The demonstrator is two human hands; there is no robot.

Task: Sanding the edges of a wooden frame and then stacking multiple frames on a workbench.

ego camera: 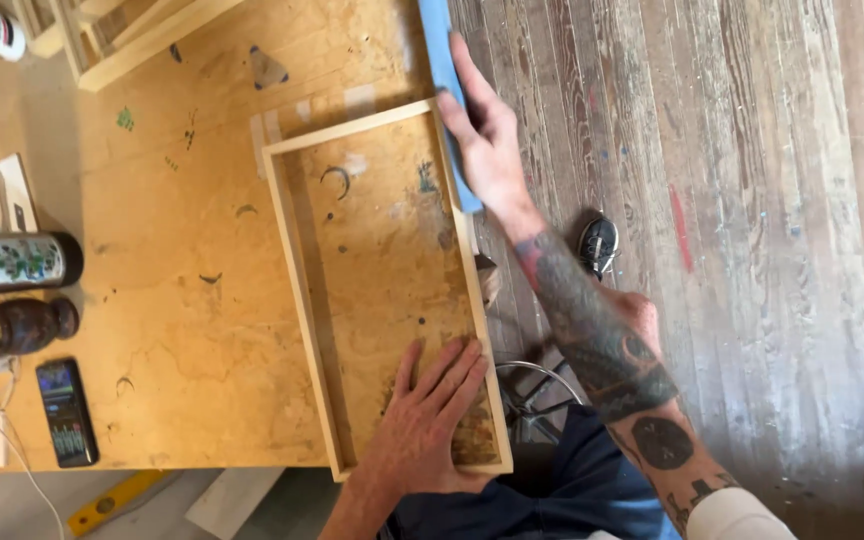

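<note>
A shallow rectangular frame of pale wooden strips (297,290) lies flat on the stained plywood worktop (182,300), its far long side running along the table's edge above the worn grey plank floor (752,250). The left hand (430,410) lies palm down inside the frame at its near end, fingers spread flat and slightly fanned on the plywood, gripping nothing. The right hand (487,140) reaches to the frame's far corner, its fingers stretched out almost straight and pressed onto a long blue flat block (439,50) that lies against the frame's outer side; whether the thumb curls round the block cannot be told. The right forearm is covered in dark tattoos. Below it, on the floor, a black shoe (598,243) shows. Well apart from the frame, at the worktop's other side, lie a metal cylinder flask with a green leaf pattern (14,262), a dark brown rounded jar (22,325) just beside it, and a black phone with a lit screen (66,412). More pale wooden frames (122,40) are stacked at the far corner of the worktop.
</note>
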